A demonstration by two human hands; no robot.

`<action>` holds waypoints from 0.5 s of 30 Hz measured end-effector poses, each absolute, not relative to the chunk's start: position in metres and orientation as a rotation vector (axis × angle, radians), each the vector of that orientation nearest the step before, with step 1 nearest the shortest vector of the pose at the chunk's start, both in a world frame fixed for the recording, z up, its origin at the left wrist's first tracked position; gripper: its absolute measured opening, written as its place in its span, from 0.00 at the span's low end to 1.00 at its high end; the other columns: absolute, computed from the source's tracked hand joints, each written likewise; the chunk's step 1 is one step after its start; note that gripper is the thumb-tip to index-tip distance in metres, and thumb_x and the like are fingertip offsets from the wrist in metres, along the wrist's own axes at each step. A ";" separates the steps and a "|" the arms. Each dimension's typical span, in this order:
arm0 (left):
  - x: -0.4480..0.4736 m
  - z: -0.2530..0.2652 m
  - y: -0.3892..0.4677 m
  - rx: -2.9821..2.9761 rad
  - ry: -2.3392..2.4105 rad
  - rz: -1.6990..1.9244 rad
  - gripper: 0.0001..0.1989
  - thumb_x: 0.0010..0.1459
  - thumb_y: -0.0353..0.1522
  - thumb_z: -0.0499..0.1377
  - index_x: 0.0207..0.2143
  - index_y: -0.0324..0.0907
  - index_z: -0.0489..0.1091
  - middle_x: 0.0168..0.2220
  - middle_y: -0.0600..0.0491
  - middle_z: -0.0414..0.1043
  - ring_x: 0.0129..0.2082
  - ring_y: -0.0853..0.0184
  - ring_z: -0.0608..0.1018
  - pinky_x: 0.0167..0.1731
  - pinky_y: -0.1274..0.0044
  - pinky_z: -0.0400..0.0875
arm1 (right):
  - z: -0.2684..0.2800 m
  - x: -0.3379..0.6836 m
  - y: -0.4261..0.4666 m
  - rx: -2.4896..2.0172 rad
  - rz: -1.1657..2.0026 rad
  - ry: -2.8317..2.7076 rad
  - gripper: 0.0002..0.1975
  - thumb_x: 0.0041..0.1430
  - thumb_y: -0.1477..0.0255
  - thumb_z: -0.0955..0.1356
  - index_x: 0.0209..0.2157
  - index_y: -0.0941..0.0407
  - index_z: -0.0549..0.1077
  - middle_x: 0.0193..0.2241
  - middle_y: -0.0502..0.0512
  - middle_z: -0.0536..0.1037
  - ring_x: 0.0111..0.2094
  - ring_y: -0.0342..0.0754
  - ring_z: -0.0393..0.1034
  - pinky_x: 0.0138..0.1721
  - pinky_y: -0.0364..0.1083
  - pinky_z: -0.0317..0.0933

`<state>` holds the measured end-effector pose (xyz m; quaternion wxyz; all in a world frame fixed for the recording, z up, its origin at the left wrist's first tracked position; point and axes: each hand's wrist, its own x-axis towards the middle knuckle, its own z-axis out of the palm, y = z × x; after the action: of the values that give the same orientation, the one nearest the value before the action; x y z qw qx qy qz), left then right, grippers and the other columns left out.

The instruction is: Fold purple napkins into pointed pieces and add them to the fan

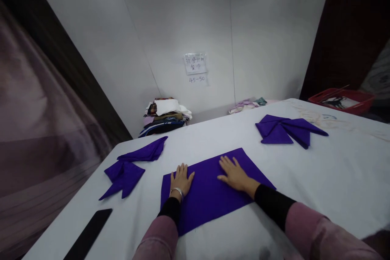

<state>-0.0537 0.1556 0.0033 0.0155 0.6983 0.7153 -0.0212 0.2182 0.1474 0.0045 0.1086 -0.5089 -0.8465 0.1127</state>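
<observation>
The left hand (181,178) and the right hand (234,174) both lie flat, fingers spread wide, on a purple cloth (210,191) in the middle of the white table (335,170). They grip nothing. The sleeves hide part of the cloth's near edge, and the paper sign (195,64) on the wall is too small to read.

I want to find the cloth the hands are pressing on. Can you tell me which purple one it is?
Start at the big white table and look at its near middle. There lies the flat purple cloth, with the left hand and right hand resting open on it. The folded purple cloth on the left and the folded purple cloth on the right are pointy shapes; this one is a plain smooth rectangle.
</observation>
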 end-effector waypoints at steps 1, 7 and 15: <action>-0.054 0.004 0.155 2.171 2.225 -0.070 0.33 0.60 0.48 0.35 0.62 0.40 0.47 0.64 0.49 0.41 0.64 0.59 0.45 0.59 0.60 0.43 | 0.004 0.208 0.139 -1.423 0.369 -2.526 0.39 0.58 0.47 0.50 0.62 0.58 0.49 0.63 0.60 0.46 0.63 0.54 0.35 0.60 0.57 0.27; -0.053 0.005 0.154 2.159 2.220 -0.059 0.34 0.59 0.48 0.35 0.62 0.39 0.46 0.64 0.49 0.40 0.64 0.60 0.44 0.59 0.60 0.41 | -0.010 0.266 0.125 -1.617 0.336 -2.449 0.38 0.58 0.47 0.50 0.62 0.57 0.50 0.62 0.59 0.48 0.63 0.54 0.37 0.60 0.58 0.31; -0.057 0.005 0.160 2.099 2.181 0.066 0.33 0.60 0.47 0.38 0.62 0.38 0.44 0.64 0.48 0.39 0.64 0.60 0.45 0.60 0.60 0.41 | -0.028 0.376 0.104 -2.092 0.043 -2.129 0.34 0.61 0.53 0.50 0.61 0.60 0.52 0.62 0.60 0.50 0.63 0.54 0.39 0.59 0.60 0.36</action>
<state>-0.0569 0.1599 0.0048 0.0568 0.6921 0.7192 0.0218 0.3757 0.1036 -0.0280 0.0783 -0.6985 -0.7111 0.0144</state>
